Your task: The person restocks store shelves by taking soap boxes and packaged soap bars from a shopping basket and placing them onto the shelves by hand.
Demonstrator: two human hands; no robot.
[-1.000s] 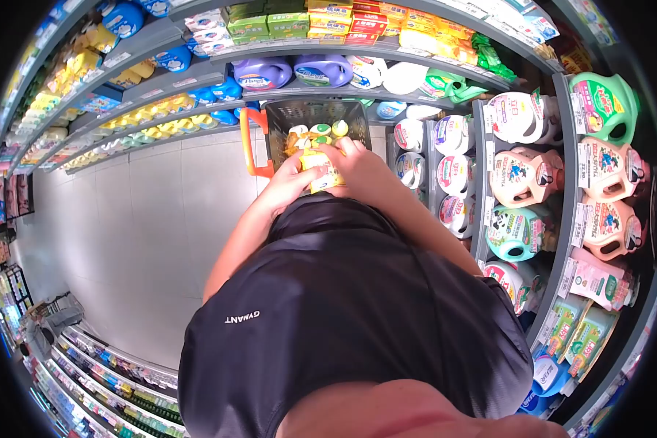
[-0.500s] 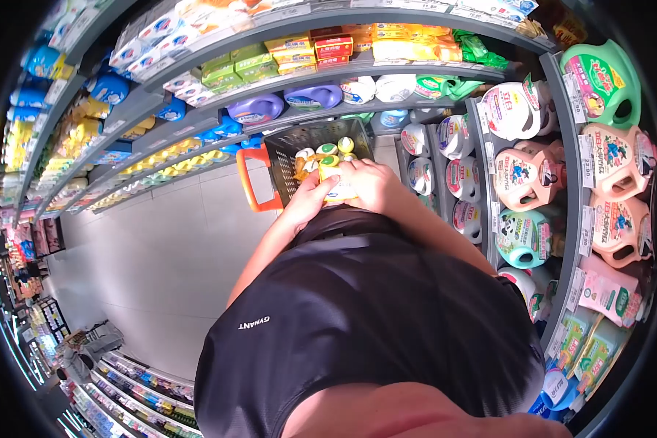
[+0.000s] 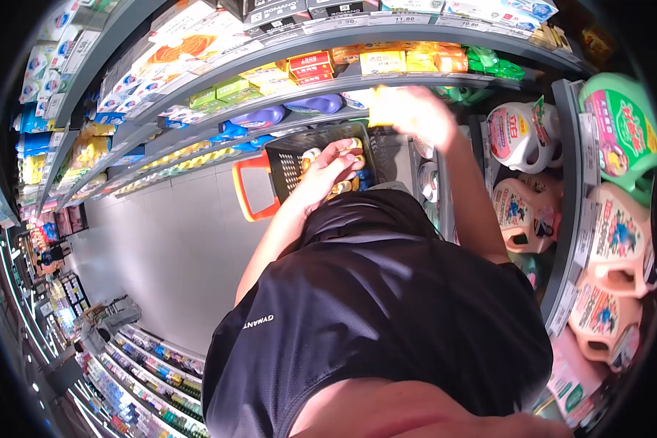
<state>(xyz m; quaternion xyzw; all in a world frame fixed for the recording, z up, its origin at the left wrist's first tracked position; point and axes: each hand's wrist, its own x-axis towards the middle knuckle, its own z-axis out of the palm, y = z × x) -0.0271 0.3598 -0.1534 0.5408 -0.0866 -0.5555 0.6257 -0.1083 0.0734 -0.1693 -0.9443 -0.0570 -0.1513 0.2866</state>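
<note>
My right hand (image 3: 422,117) is raised toward the shelf at the upper right, blurred by motion, closed on a yellow packet (image 3: 382,106) at its fingertips. Over the dark basket (image 3: 283,162) is my left hand (image 3: 327,174), its fingers bent above the items inside; whether it grips one of them cannot be made out. Several white and orange items (image 3: 310,155) lie in the basket, partly covered by the hand. An orange handle (image 3: 243,191) sticks out on the basket's left side.
Yellow packs (image 3: 382,63) and red boxes (image 3: 310,66) stand on the shelf ahead, purple bottles (image 3: 313,104) below them. Large detergent bottles (image 3: 517,136) fill the right shelves. A person (image 3: 109,321) is at the lower left, beside another shelf.
My right hand has left my left hand and moved up and right with the yellow packet. My left hand now hangs over the basket. The view has shifted, showing more upper shelf.
</note>
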